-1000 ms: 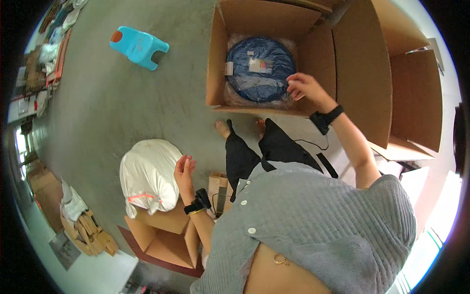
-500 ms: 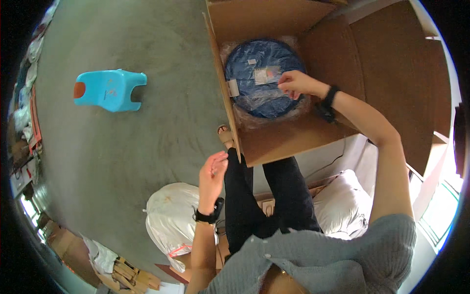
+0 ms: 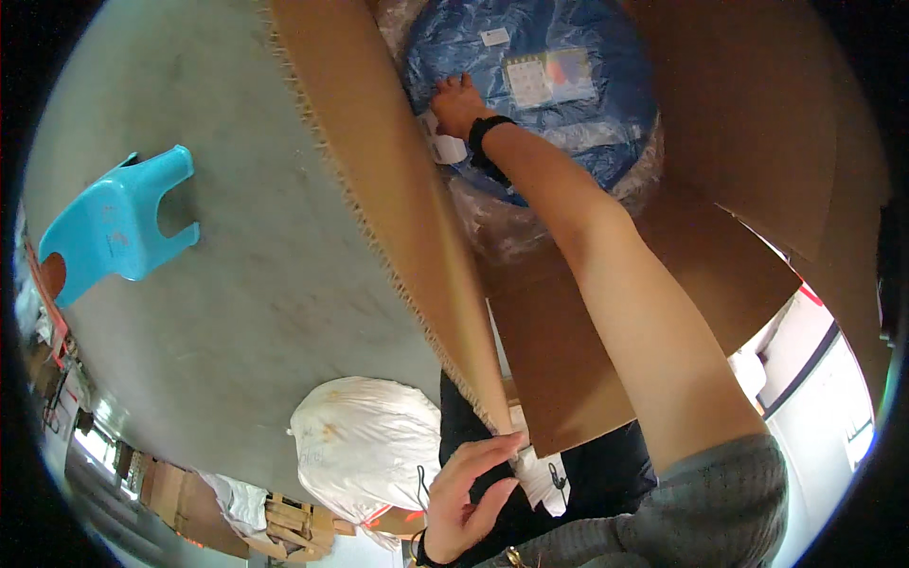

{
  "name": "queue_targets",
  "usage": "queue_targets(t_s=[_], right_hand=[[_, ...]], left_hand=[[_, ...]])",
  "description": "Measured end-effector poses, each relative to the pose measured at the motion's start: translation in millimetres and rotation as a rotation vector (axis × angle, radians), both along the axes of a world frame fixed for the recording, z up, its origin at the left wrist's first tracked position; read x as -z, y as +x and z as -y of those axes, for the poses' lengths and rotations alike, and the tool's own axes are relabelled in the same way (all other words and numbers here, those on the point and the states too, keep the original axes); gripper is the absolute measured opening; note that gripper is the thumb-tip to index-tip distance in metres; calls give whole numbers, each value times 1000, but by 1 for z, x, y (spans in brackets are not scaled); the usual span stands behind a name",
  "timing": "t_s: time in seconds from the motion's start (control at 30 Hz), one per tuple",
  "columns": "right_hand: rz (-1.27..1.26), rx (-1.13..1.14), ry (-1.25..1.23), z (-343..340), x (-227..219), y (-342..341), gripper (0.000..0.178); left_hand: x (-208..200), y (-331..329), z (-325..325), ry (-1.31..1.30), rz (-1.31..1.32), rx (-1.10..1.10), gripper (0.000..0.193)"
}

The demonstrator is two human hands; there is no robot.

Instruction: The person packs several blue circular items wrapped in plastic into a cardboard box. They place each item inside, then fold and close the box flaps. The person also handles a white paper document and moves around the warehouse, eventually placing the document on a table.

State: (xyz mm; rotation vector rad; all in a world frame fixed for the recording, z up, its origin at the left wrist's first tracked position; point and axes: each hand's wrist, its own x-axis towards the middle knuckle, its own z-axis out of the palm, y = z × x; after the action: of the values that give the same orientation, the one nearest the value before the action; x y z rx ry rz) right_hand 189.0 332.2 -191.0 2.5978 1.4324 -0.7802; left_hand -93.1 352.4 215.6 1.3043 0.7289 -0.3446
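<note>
A large cardboard box (image 3: 559, 364) stands in front of me with its flaps up. Inside it lies a round, dark blue bundle (image 3: 578, 24) in clear plastic. On the bundle are a small white label (image 3: 494, 37) and a clear packet with printed paper (image 3: 554, 78). My right hand (image 3: 457, 107) reaches deep into the box, fingers spread at the bundle's left side, beside a white card (image 3: 445, 144). My left hand (image 3: 469, 497) is open, thumb apart from the fingers, its fingertips by the near end of the left cardboard flap (image 3: 398, 180).
A light blue plastic stool (image 3: 114, 222) lies on its side on the grey floor (image 3: 265, 284) at left. A stuffed white sack (image 3: 365, 440) sits by my legs. Flattened cardboard (image 3: 194, 506) is piled at the lower left.
I have leaned in closer over the box. My right hand has gone from above the bundle's right side to its left side. My left hand has come lower, by the flap's near end.
</note>
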Motion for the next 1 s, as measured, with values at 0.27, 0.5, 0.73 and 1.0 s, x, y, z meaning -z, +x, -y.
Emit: queue_targets(t_s=[0.27, 0.5, 0.73, 1.0], right_hand=[[-326, 133, 526, 118, -168, -14, 22], [-909, 544, 675, 182, -406, -30, 17], [-988, 785, 825, 229, -472, -61, 22], [-811, 970, 971, 260, -467, -73, 31]], left_hand=[[-23, 20, 5, 29, 50, -163, 24], [-43, 81, 30, 376, 173, -131, 43], [-69, 114, 70, 107, 236, -260, 60], [-82, 117, 99, -22, 154, -214, 40]])
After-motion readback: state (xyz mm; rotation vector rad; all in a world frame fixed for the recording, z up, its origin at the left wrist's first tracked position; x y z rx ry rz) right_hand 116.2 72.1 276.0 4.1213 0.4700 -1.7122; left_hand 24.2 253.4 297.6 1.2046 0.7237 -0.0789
